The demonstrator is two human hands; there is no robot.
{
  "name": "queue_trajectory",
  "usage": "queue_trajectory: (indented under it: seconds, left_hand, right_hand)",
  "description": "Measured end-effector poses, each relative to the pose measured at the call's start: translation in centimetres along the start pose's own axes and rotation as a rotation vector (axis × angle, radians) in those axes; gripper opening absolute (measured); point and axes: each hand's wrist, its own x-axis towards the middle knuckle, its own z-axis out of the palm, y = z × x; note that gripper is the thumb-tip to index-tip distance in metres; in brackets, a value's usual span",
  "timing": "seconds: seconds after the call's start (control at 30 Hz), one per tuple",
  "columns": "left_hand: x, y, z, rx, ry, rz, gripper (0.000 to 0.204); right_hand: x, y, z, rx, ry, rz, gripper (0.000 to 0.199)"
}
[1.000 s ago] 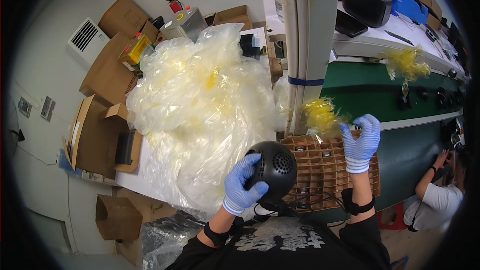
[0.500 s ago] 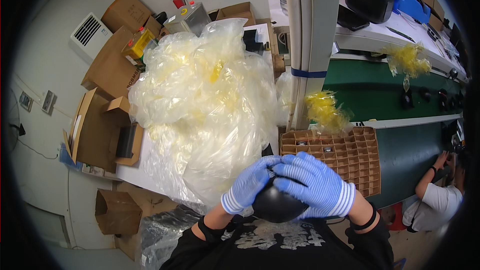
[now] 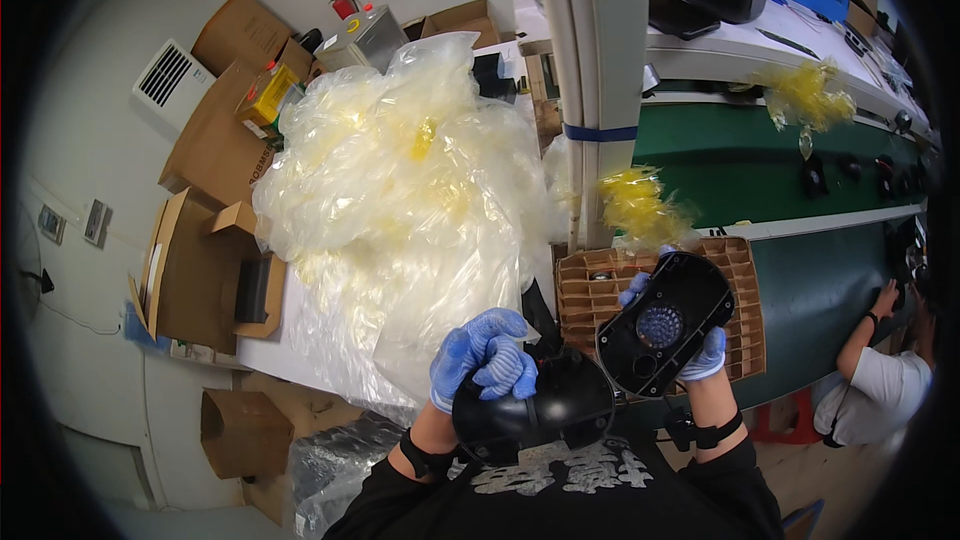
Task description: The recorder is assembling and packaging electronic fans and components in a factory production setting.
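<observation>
My left hand [image 3: 490, 358], in a blue-and-white striped glove, closes on a glossy black rounded housing [image 3: 545, 405] held low in front of my chest. A short black strap or stem rises from the housing's top. To its right, my right hand [image 3: 708, 355], gloved the same way, grips a flat black oval cover [image 3: 692, 298] from behind and by its edge. Set in the face of the cover is a round clear cluster [image 3: 660, 325] of small lenses. The cover is tilted toward me, its left edge close to the housing. Most of my right fingers are hidden behind it.
A cardboard divider tray [image 3: 742, 270] lies behind the cover. Crumpled clear plastic bags [image 3: 400, 230] are heaped on the left table. A grey post [image 3: 610, 70] with yellow film [image 3: 640, 202] stands ahead. At right, a co-worker [image 3: 880, 380] sits by the green surface [image 3: 810, 300].
My hands, together over one black object before, have moved apart. The oval cover is now in my right hand, raised to the right; the rounded housing stays with my left.
</observation>
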Motion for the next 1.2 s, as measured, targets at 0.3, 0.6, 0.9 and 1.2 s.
queue_trajectory:
  seconds: [0.3, 0.6, 0.9, 1.2]
  left_hand:
    - [0.8, -2.2, -0.7, 0.072, 0.131, -0.118, 0.044]
    - [-0.8, -2.3, -3.1, 0.043, 0.107, -0.021, 0.044]
    - [1.1, -2.5, -3.7, -0.542, 0.021, -0.134, 0.049]
    - [1.8, -3.0, -4.1, -0.681, 0.05, -0.223, 0.051]
  right_hand:
    - [-0.4, -1.3, 1.4, 0.108, 0.422, -0.21, 0.071]
    - [-7.0, -8.4, -15.6, -0.437, 0.946, -0.396, 0.056]
    - [-4.4, -1.8, -7.3, -1.84, 0.741, -0.542, 0.045]
    - [-1.0, -0.4, 3.5, -1.558, -0.288, -0.405, 0.026]
